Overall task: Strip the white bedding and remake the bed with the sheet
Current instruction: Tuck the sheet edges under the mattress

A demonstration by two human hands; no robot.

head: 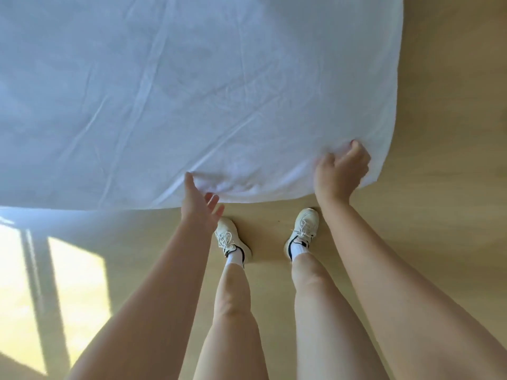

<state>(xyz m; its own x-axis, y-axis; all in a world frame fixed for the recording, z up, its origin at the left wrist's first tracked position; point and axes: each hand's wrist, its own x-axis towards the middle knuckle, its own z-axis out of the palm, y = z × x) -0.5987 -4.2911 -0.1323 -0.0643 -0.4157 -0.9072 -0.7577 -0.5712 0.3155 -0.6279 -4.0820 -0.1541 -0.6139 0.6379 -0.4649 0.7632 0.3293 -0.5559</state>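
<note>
A large white sheet (170, 100) billows spread out in front of me, filling the upper left of the head view, creased and slightly see-through. Its near edge hangs above the floor. My right hand (341, 171) grips the near edge close to the sheet's right corner, fingers curled into the cloth. My left hand (199, 202) is at the near edge further left, thumb against the cloth and fingers straight and spread below the hem. The bed itself is hidden behind the sheet.
Light wooden floor (439, 133) runs under and to the right of the sheet. My legs and white sneakers (303, 229) stand just below the hem. A sunlit window patch (76, 283) lies on the floor at lower left.
</note>
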